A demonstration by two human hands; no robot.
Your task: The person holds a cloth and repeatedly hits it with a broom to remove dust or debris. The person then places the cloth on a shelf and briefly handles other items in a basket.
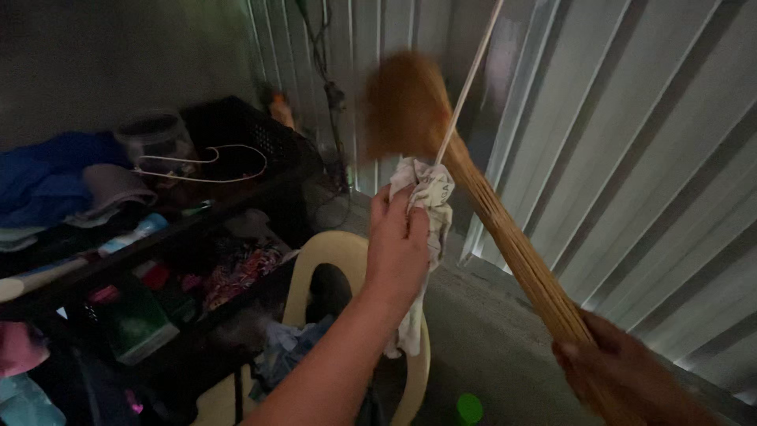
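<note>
My left hand (398, 244) is raised in the middle of the view and grips a crumpled white cloth (426, 197) that hangs down past my wrist. The cloth's top touches a stick broom (505, 229) made of thin brown ribs. My right hand (623, 371), at the lower right, holds the broom by its bundled end. The broom slants up to the left, and its spread end (402, 102) is blurred in front of the corrugated metal wall. A thin pale rod (469, 79) rises from the cloth toward the top edge.
A corrugated metal wall (646, 173) fills the right side. A dark shelf unit (158, 260) at left holds clothes, a black crate (236, 126), a white hanger (205, 166) and bottles. A cream plastic chair (331, 260) stands below my left arm. A green object (469, 408) lies on the concrete floor.
</note>
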